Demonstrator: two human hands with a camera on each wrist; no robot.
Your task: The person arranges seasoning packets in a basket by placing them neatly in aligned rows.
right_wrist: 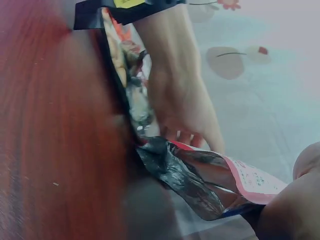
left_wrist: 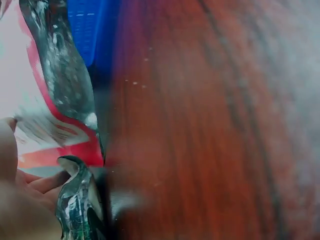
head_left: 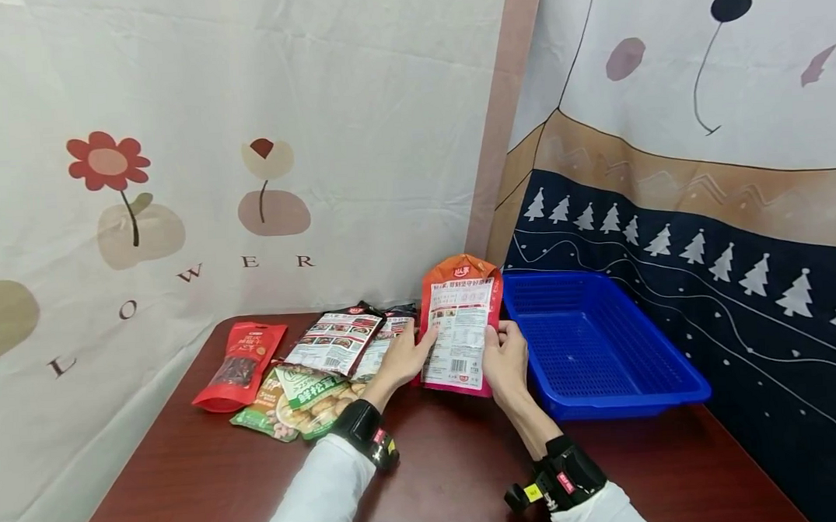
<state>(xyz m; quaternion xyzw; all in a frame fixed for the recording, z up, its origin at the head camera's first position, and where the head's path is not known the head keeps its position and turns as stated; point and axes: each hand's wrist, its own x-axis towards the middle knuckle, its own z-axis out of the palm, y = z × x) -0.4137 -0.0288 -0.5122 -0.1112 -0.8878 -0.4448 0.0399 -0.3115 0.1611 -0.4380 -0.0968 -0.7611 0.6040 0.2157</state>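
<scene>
An orange and pink snack pouch, its white printed label facing me, is held upright between both hands in the head view. My left hand grips its left edge, thumb on the label. On the right edge, my right hand holds it with the thumb in front. Below the left hand in the left wrist view, a crinkled package edge shows. The right wrist view catches the pouch's shiny clear bottom, with the left hand beyond it.
Right of the pouch stands a blue plastic basket. At the left lie a red pouch, a dark pouch with a white label, another labelled pouch and green snack packs. Cloth hangs behind the brown table.
</scene>
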